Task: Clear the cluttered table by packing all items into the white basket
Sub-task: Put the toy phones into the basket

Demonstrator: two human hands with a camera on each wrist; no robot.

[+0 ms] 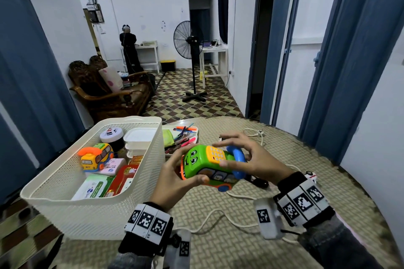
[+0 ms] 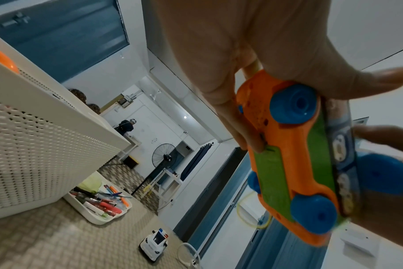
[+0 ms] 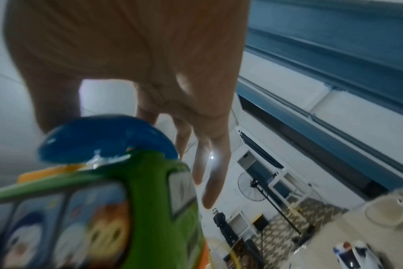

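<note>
Head view — green, orange-based toy bus (image 1: 209, 165)

White basket (image 1: 140, 172) packed along its right side, left half open.

The toy bus (image 1: 209, 165) is green with a yellow keypad, a blue handset, blue wheels and an orange underside. The basket (image 1: 105, 214) is white, dotted all over with small holes. Inside it sits a yellow bus with an orange handset (image 1: 96, 157). The surface (image 1: 262, 236) carries a beige woven pattern. The small car (image 2: 155, 243) is white with blue and red marks. The wristbands (image 1: 302, 203) show black-and-white square codes.
</note>
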